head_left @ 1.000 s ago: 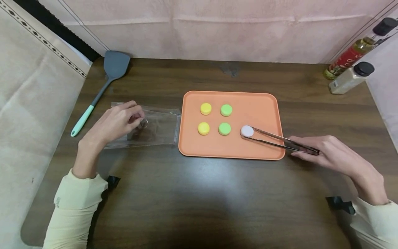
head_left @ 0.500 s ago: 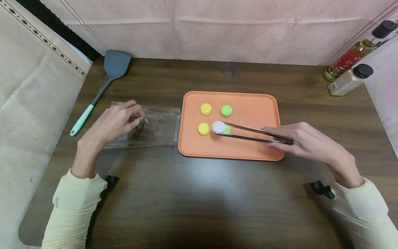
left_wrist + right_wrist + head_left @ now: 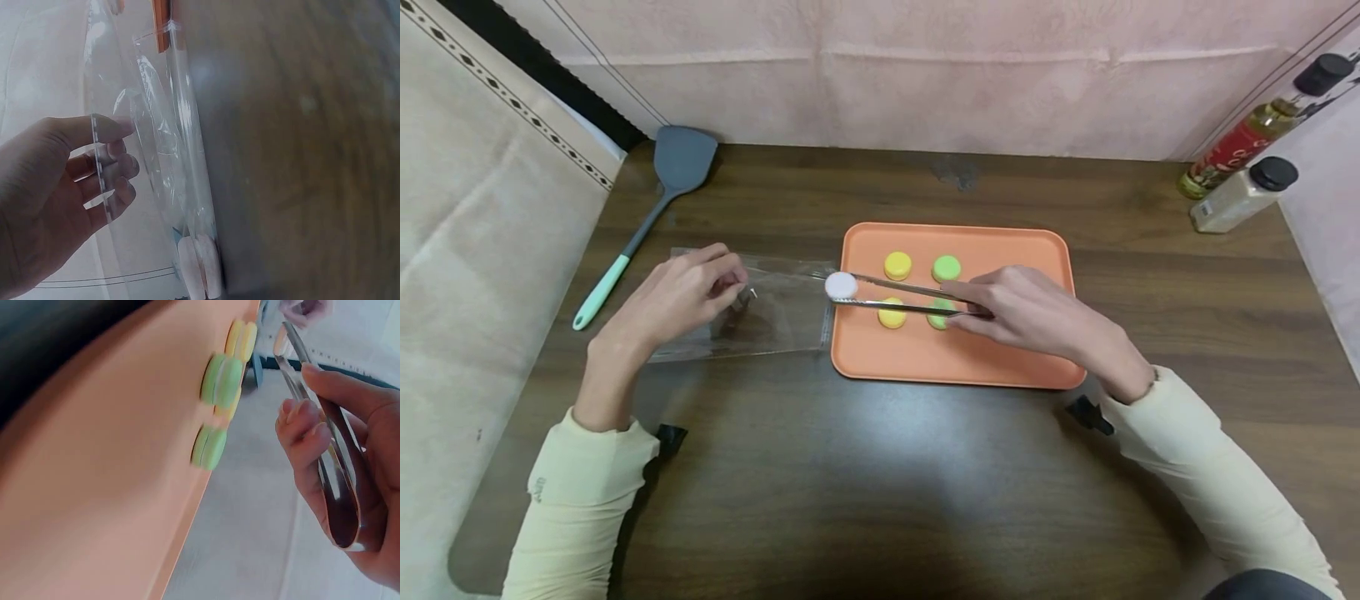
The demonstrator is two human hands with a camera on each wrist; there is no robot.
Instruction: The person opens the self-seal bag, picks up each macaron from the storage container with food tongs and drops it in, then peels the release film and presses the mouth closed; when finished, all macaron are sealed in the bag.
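Note:
My left hand (image 3: 688, 287) pinches the upper film of a clear plastic bag (image 3: 790, 312), which lies left of the orange tray (image 3: 1015, 367). In the left wrist view, a pale, two-halved piece like a macaron (image 3: 199, 265) sits at the bag. My right hand (image 3: 1018, 308) grips metal tongs (image 3: 917, 308) that reach left across the tray. A white macaron (image 3: 841, 286) is held between their tips, over the tray's left edge by the bag's mouth. On the tray are two yellow macarons (image 3: 897, 266) and two green macarons (image 3: 947, 267); the tongs partly cover the nearer pair.
A grey spatula (image 3: 681, 167) with a mint handle lies at the back left of the wooden table (image 3: 850, 483). At the back right stand a red-labelled bottle (image 3: 1232, 150) and a black-capped shaker (image 3: 1236, 200). Pale cloth (image 3: 925, 83) hangs behind the table.
The right hand has carried the white macaron in the tongs leftward, from the tray's right part over the green and yellow macarons to the bag. The left hand has stayed in place.

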